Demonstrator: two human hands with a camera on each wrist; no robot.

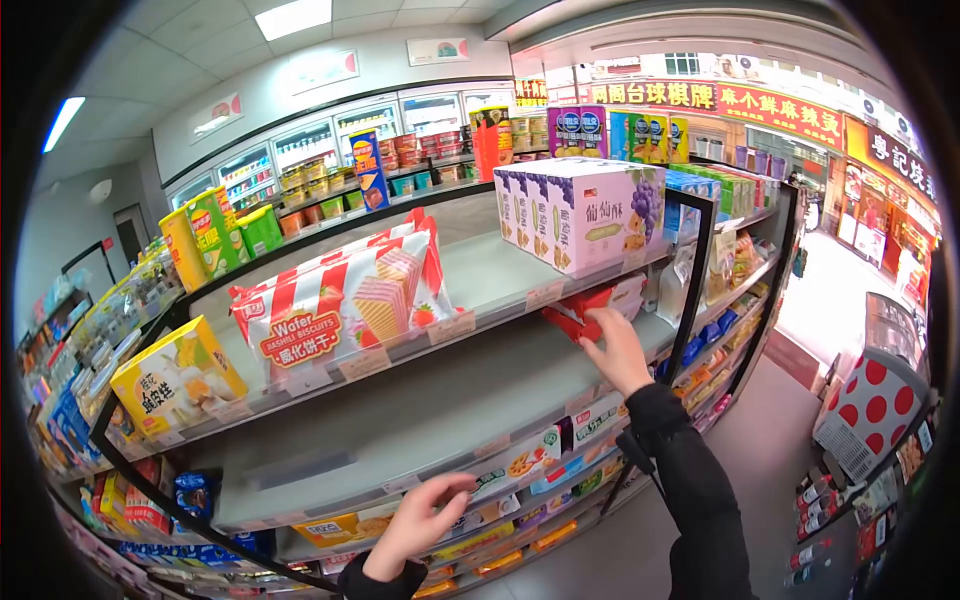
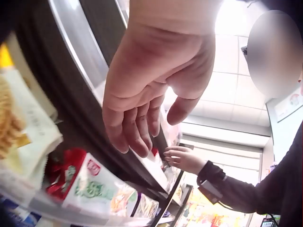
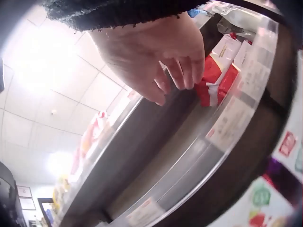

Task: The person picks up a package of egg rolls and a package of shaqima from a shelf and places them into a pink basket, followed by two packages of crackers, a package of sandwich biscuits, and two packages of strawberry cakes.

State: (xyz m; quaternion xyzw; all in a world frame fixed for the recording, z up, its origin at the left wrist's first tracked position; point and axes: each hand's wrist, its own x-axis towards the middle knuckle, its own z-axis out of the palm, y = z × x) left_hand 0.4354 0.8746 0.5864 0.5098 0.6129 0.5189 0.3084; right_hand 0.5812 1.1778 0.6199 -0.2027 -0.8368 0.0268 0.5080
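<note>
On the second shelf, at its right end, lie red and white packets (image 1: 597, 308). My right hand (image 1: 617, 352) reaches in beside them from the front, its fingertips right at the red end. The right wrist view shows the fingers loosely bent next to the red packet (image 3: 220, 71), not wrapped around it. My left hand (image 1: 428, 515) hangs in front of the lower shelves with nothing in it. Its fingers curl loosely in the left wrist view, above a white and red snack bag (image 2: 94, 182).
Wafer biscuit bags (image 1: 340, 300), a yellow box (image 1: 178, 375) and purple grape-printed boxes (image 1: 580, 215) stand on the top shelf. A black upright post (image 1: 693, 290) rises just right of my right hand. A polka-dotted box (image 1: 868, 412) sits across the aisle.
</note>
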